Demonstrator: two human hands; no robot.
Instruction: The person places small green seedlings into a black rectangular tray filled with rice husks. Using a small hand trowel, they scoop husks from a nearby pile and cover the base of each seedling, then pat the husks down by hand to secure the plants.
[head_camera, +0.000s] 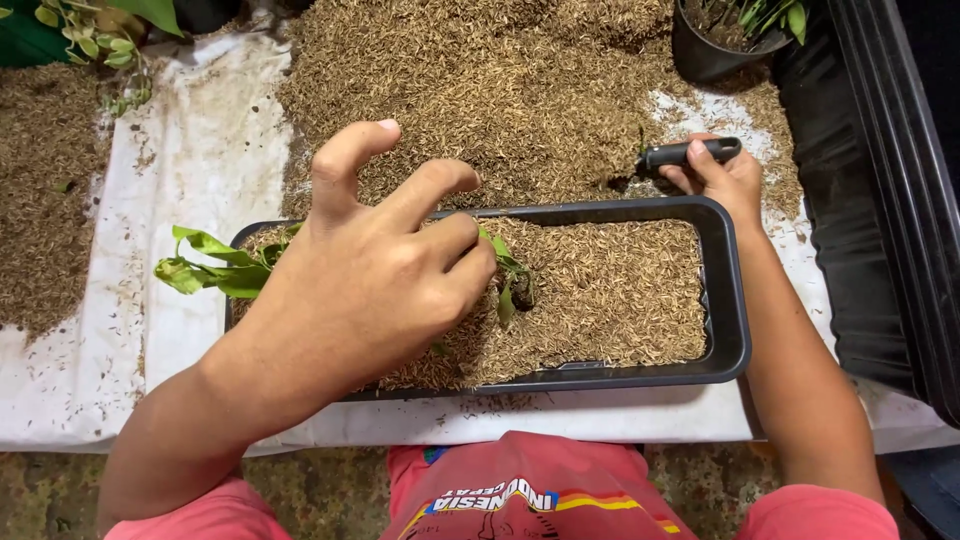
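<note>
Covering the seedling (508, 285), left hand (375, 270) hides its stem.

I see open husk right of the seedling (508, 290) in the planter tray (728, 300); the black pot (705, 55) blocks the far right.

Green seedling (507, 285) upright in husk-filled planter (728, 300)
</note>
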